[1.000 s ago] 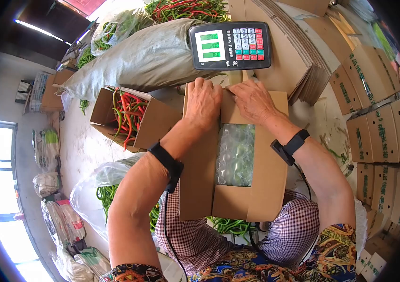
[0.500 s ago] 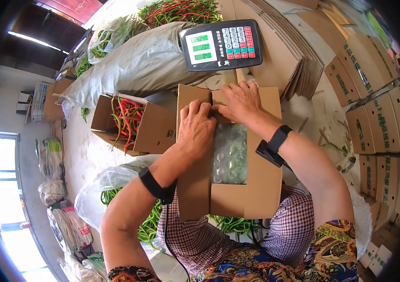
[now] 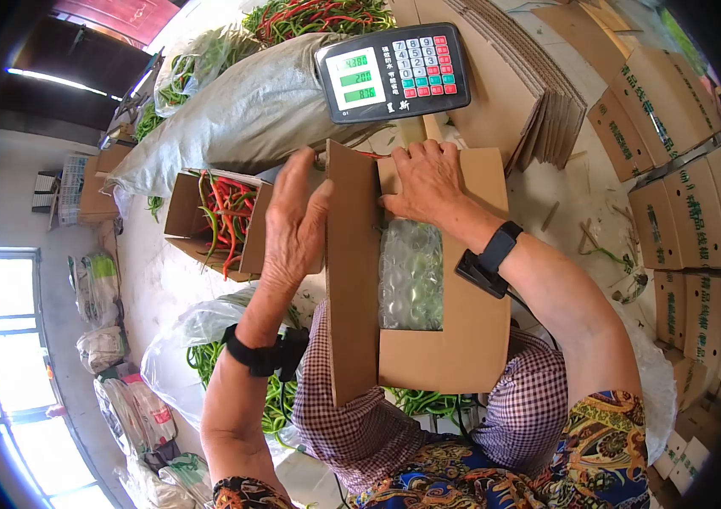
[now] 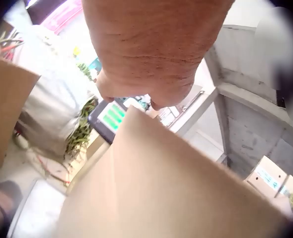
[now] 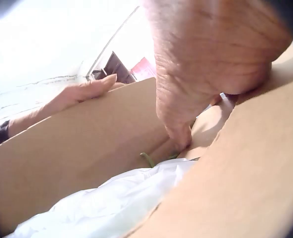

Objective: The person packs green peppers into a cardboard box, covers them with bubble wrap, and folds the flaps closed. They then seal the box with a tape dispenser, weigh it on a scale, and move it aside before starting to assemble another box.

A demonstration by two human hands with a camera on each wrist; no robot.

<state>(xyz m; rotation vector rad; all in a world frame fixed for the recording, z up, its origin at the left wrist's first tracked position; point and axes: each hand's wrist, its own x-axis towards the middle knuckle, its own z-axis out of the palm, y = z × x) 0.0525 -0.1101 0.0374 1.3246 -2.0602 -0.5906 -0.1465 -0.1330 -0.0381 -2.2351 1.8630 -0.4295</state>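
A cardboard box (image 3: 479, 339) stands before the person, its side flap on the left (image 3: 352, 271) raised. Bubble wrap (image 3: 411, 276) shows through the opening on top; a green pepper stem (image 5: 146, 159) pokes out beside the white plastic in the right wrist view. The left hand (image 3: 293, 225) is at the outer side of the raised flap, fingers extended and thumb near its edge. The right hand (image 3: 428, 182) grips the far end of the box, fingers bent over the edge and thumb at the inner corner. Its fingertips are hidden behind that edge.
Behind the box is a scale display (image 3: 393, 72) with lit green numbers. Left of it sits an open carton (image 3: 259, 242) of red and green chili peppers. Flattened cardboard (image 3: 539, 110) leans behind; printed cartons (image 3: 666, 220) are stacked right. Bagged green peppers (image 3: 208, 365) lie lower left.
The left hand has left the top of the box and moved left, outside the flap, which now stands up. The right hand stays at the far end. Numbers on the display have changed.
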